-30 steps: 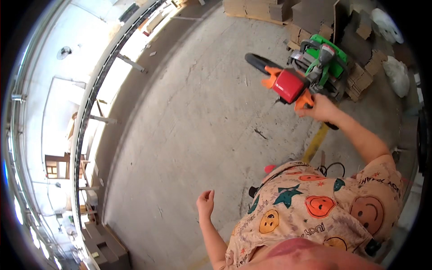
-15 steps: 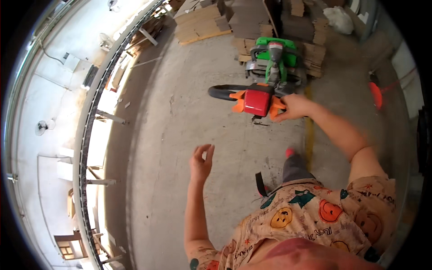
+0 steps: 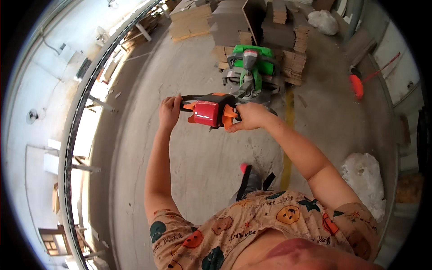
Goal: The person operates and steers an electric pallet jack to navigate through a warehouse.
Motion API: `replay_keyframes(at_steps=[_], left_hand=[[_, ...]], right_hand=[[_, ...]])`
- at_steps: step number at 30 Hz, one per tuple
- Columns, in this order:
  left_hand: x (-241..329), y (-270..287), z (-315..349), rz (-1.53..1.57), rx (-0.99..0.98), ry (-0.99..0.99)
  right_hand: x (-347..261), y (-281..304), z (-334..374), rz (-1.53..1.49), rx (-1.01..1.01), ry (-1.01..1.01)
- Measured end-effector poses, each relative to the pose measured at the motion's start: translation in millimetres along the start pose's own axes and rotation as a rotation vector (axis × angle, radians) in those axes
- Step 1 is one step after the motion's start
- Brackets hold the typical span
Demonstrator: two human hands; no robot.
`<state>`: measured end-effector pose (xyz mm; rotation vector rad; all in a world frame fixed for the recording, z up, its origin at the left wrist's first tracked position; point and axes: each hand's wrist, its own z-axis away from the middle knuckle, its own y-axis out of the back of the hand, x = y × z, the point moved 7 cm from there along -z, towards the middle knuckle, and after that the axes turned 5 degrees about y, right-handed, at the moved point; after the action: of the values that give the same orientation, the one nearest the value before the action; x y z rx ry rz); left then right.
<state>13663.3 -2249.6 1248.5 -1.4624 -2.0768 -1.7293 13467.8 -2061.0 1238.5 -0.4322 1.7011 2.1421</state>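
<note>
In front of me is a green and grey electric pallet truck (image 3: 264, 64). Its tiller handle (image 3: 206, 113) points toward me, with a red cover, orange thumb levers and black loop grips on both sides. My left hand (image 3: 169, 112) is closed around the left end of the black grip. On the other side, my right hand (image 3: 253, 116) grips the handle, its thumb by the right orange lever (image 3: 229, 117). The palms' undersides and part of the fingers are hidden.
Stacks of flat cardboard (image 3: 234, 22) stand just behind the truck. A yellow line (image 3: 289, 135) runs along the concrete floor. To the right lie a red object (image 3: 356, 86) with a thin red pole and crumpled clear plastic (image 3: 365, 182). A long conveyor-like rail (image 3: 72, 148) borders the left.
My left hand, free with fingers apart before, has moved up and taken hold of the left grip. My right hand remains on the handle. The view has shifted, so the truck appears farther left.
</note>
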Motion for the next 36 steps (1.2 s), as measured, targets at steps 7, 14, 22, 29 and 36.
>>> replay_keyframes(at_steps=[7, 14, 22, 29, 36], left_hand=[[21.3, -47.9, 46.5, -0.608, -0.407, -0.258], [60.4, -49.5, 66.9, -0.677, -0.678, 0.053], [102.9, -17.4, 84.0, -0.242, -0.430, 0.169], [164.0, -37.0, 60.4, -0.222, -0.497, -0.064], [163.6, -11.3, 56.2, -0.282, -0.251, -0.258]], right_hand=[[1.1, -4.7, 49.2, 0.009, -0.093, 0.027], [4.4, 1.2, 82.8, -0.121, 0.008, 0.067], [-12.6, 14.8, 119.8, -0.259, -0.097, 0.054], [19.8, 50.5, 151.3, -0.188, -0.060, -0.123], [14.7, 62.5, 126.6, -0.121, -0.095, -0.012]])
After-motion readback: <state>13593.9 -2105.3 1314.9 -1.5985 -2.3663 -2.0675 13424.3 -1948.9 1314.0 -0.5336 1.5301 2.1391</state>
